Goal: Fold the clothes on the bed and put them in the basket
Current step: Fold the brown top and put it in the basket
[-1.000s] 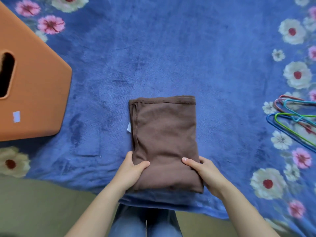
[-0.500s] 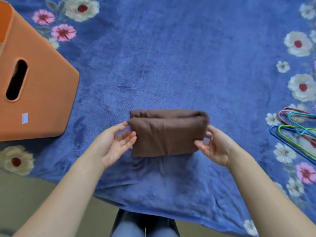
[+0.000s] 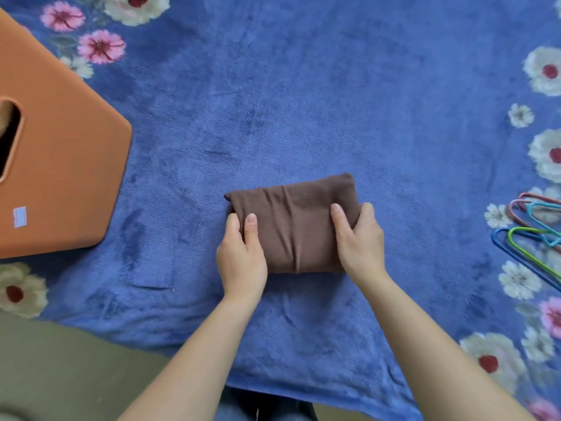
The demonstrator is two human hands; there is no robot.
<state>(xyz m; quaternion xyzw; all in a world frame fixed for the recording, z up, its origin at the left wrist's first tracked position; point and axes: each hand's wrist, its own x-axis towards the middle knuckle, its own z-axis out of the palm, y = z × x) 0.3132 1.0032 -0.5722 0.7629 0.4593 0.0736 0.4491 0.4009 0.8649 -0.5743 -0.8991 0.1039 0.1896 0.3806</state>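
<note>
Head view: left hand [image 3: 241,253], right hand [image 3: 359,241] apparently around ends of garment [image 3: 297,220]

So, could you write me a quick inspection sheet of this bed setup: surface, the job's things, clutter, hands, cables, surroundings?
Surface: blue floral blanket, lightly rumpled near its front edge.
Job's things: brown folded garment on the blanket; orange basket at the left, a handle slot showing.
Clutter: coloured hangers at the right edge.
Grippers: left hand and right hand each grip one end of the garment.
Cables: nothing seen.
Surroundings: greenish floor below the blanket's edge; the person's jeans at the bottom.
</note>
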